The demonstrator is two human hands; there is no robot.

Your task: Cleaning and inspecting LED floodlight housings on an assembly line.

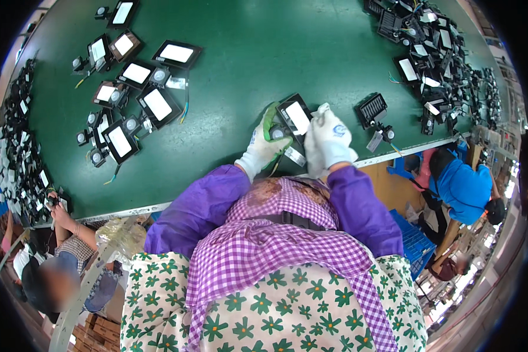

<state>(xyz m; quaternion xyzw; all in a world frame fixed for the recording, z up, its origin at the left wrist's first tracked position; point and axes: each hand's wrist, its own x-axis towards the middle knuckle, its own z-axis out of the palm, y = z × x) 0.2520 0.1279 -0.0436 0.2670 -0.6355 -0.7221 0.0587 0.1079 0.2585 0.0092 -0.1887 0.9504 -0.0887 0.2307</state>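
Observation:
My left hand (263,145), in a white glove with green on the fingers, is closed around a black LED floodlight (297,117). The lamp has a white front panel and a round motion sensor (277,134) by my fingers; a tag (295,156) hangs below. My right hand (331,138), in a white glove, is at the lamp's right edge with its fingers bunched. White fabric beneath those fingers may be a cloth or part of the glove; I cannot tell. To the right lies another floodlight (371,110), ribbed back up, with its sensor and wires.
Several floodlights (158,104) lie face up on the green table (234,53) at left. Large heaps of lamps stand at the right (437,53) and far left (19,152). A person (70,258) sits at lower left; another in blue (460,185) is at right.

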